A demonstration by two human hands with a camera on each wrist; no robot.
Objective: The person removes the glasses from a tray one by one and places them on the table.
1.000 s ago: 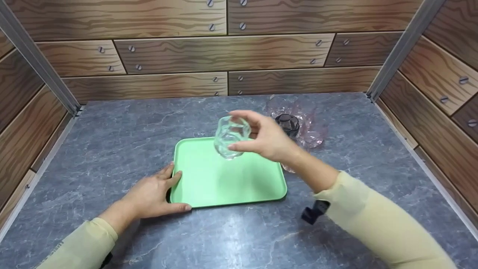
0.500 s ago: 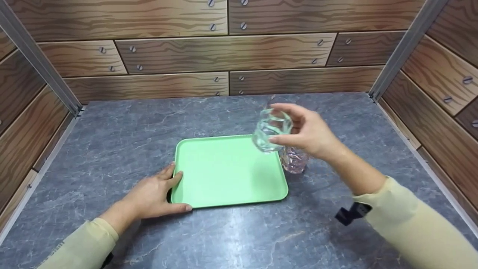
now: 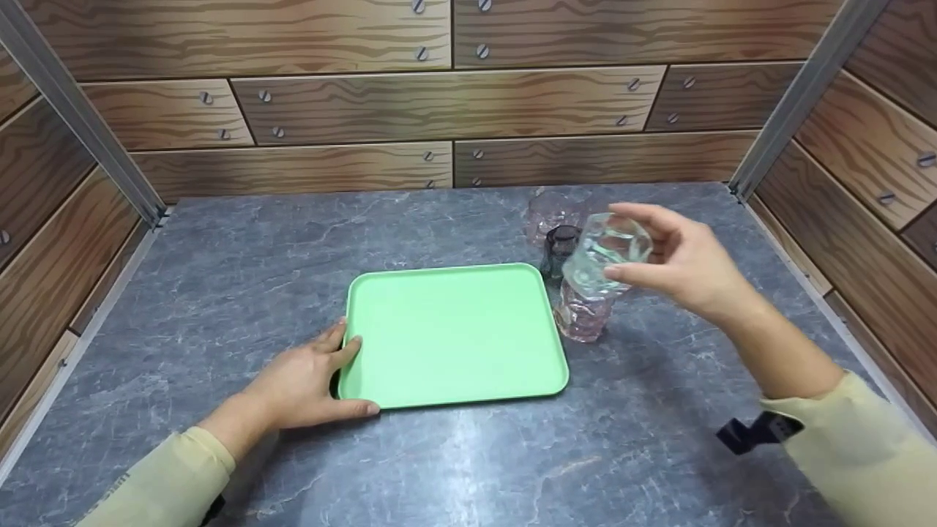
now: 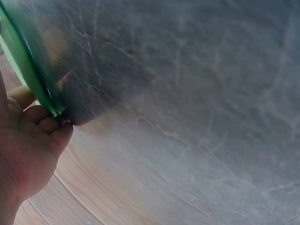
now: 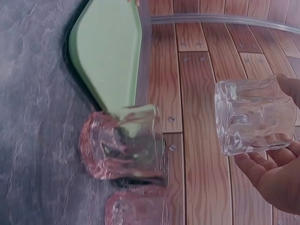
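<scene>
My right hand (image 3: 692,263) holds a clear drinking glass (image 3: 611,252) between thumb and fingers, raised above the table at the right. In the right wrist view the same clear glass (image 5: 255,115) hangs well apart from a pink glass (image 5: 124,145). My left hand (image 3: 300,377) grips the left edge of a light green tray (image 3: 454,337), its thumb at the front corner. In the left wrist view the fingers (image 4: 44,124) curl against the tray's edge (image 4: 23,56). Nothing stands on the tray.
A pink glass (image 3: 583,318) stands against the tray's right side. Behind it are a dark grey glass (image 3: 560,249) and another pink glass (image 3: 549,216) farther back. Wood-patterned walls (image 3: 439,106) enclose the grey marbled table (image 3: 293,234) at the back and sides.
My right hand has carried the clear glass rightward, from over the tray to above the glasses on its right. The left hand has kept its place on the tray.
</scene>
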